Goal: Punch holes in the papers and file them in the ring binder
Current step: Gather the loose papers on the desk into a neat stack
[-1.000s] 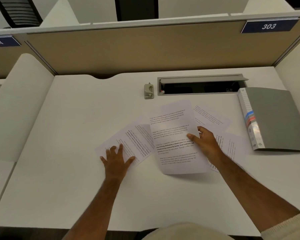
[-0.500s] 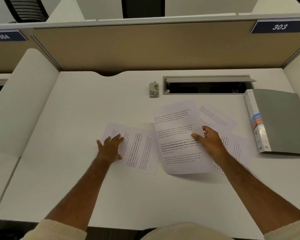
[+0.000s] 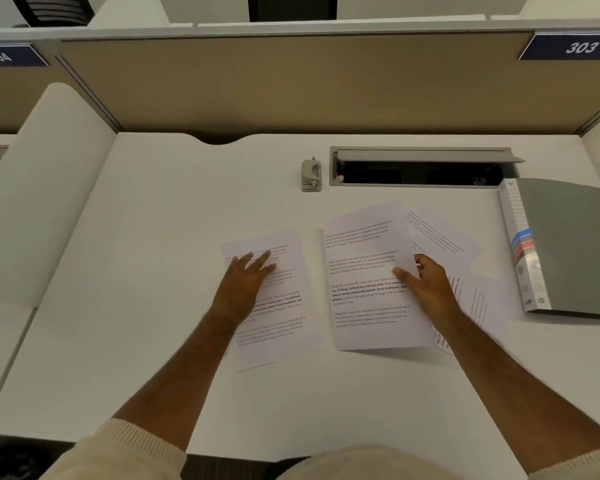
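Gathering stage: loose sheets only, nothing punched or filed as far as can be seen.
Left hand (image 3: 245, 284): fingers straight and spread, pressing flat on the upper part of the left sheet (image 3: 274, 306) — holding nothing, only resting on it.
Left sheet: printed, lying flat on the desk (image 3: 136, 271) at about 9 o'clock from the middle sheet, a narrow strip of bare desk between the two.
Hole punch (image 3: 311, 175): small, grey, standing alone at 12 o'clock from the left sheet, well apart from both hands; untouched.
Middle sheet (image 3: 368, 278): printed, its near edge lifted a little off the desk, to judge by the shadow under it.
Right hand (image 3: 426, 284): pinching the right edge of the middle sheet, thumb on top, fingers curled towards the underside.
Other sheets (image 3: 465, 268): at least two more, partly under the middle sheet and the right hand, fanned towards 3 o'clock.
Ring binder (image 3: 565, 247): grey, closed, lying flat at 3 o'clock of the papers, near the desk's right edge.
Done so far: papers spread out; no holes visible in any sheet — though the print is too small to be sure of the margins.
Left to do: judged to be nearly all — squaring the sheets into one stack, punching, opening the binder, threading them on the rings.
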